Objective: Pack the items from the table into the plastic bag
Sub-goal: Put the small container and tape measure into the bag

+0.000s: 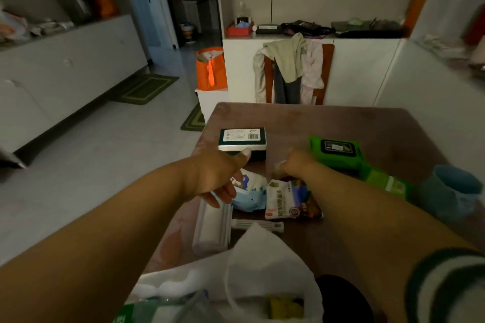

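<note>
A white plastic bag (262,259) lies open at the near edge of the brown table (341,123), with a yellow item (283,307) inside. My left hand (220,176) hovers open, thumb toward a dark green box (242,139), fingers over a blue-and-white packet (250,193). My right hand (298,165) is curled around what looks like a small clear packet (278,169), just above a white printed packet (288,202). A green wipes pack (338,152), a green carton (385,182), a white roll (212,228) and a white stick (258,225) lie around them.
A blue cup (451,189) stands at the table's right edge. Behind the table a chair (294,71) is draped with clothes, against a white counter. An orange bag (211,68) sits on a white stool to the left, beside open floor with green mats.
</note>
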### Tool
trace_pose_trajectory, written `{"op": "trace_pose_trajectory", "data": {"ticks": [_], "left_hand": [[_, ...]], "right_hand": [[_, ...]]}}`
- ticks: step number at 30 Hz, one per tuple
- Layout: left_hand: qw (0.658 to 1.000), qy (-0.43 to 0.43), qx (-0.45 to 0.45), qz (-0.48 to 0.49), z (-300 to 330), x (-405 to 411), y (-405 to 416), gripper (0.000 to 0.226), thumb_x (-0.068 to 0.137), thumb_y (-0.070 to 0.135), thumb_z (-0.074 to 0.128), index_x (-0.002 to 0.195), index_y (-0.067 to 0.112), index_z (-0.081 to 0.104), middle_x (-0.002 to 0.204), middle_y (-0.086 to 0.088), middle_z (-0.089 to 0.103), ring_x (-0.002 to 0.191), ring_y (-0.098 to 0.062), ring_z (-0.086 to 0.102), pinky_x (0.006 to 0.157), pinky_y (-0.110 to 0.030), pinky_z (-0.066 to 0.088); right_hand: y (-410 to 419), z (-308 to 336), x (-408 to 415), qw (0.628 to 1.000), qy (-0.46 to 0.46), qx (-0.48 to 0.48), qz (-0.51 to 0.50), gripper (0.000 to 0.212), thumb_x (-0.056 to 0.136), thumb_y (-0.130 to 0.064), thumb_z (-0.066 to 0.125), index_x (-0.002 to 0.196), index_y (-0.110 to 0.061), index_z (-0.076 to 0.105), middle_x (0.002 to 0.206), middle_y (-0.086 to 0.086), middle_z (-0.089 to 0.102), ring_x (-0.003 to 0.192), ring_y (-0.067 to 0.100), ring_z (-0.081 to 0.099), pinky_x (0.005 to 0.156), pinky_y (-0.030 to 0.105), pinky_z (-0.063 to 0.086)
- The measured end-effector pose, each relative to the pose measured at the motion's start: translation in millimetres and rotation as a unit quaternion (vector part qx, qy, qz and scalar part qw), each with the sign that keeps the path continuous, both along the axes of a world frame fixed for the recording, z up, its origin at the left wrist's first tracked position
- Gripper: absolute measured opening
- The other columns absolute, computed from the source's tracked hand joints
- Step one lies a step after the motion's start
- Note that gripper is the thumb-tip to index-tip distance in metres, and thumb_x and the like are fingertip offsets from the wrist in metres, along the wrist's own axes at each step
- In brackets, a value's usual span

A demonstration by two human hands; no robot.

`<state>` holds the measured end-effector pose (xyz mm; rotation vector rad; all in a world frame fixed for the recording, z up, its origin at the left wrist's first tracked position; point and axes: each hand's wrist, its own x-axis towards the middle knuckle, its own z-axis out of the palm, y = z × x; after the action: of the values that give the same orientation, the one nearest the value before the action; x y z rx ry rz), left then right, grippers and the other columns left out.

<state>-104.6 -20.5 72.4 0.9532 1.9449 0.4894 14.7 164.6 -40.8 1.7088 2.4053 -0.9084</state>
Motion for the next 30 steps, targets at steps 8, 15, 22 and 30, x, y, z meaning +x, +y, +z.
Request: {"op": "trace_pose_trajectory", "data": {"ticks": [8,15,22,30], "left_hand": [[0.999,-0.020,-0.025,0.013,-25.6,-12.8,1.8,0.046,0.094,0.054,0.037,0.103,0.017,0.061,0.088,-0.009,0.069,0.076,-0.021,0.066,0.073,-0.034,0.056],[1.000,0.002,0.010,0.022,1.5,-9.6,-28.2,0.050,0.094,0.056,0.033,0.104,0.015,0.061,0.089,-0.012,0.069,0.078,-0.022,0.067,0.072,-0.035,0.057],[0.999,0.018,0.014,0.047,30.9,-22.9,-96.2,0.059,0.095,0.057,0.030,0.106,0.009,0.062,0.097,-0.017,0.068,0.084,-0.028,0.067,0.076,-0.038,0.055],[0.999,0.030,0.014,0.044,52.4,-19.7,-151.5,0.063,0.094,0.058,0.028,0.114,0.007,0.059,0.108,-0.020,0.065,0.092,-0.030,0.064,0.077,-0.038,0.054]], "right_hand": [[24.6,-60.4,-29.4,0.982,-0.173,0.050,0.051,0.054,0.084,-0.046,0.057,0.133,-0.025,0.048,0.140,0.011,0.041,0.127,0.037,0.039,0.100,0.048,0.043],[-26.7,37.3,-25.0,0.962,0.254,0.036,-0.092,0.055,0.078,-0.056,0.049,0.124,-0.026,0.047,0.116,0.007,0.057,0.099,0.025,0.056,0.082,0.039,0.047],[-178.7,178.4,22.4,0.773,0.525,-0.333,0.126,0.057,0.072,-0.042,0.061,0.125,-0.020,0.053,0.120,0.015,0.063,0.109,0.032,0.063,0.081,0.043,0.056],[-289.3,107.3,42.8,0.935,0.123,-0.272,0.190,0.025,0.082,-0.042,0.055,0.099,-0.025,0.061,0.105,0.004,0.062,0.104,0.026,0.059,0.091,0.038,0.045]]}}
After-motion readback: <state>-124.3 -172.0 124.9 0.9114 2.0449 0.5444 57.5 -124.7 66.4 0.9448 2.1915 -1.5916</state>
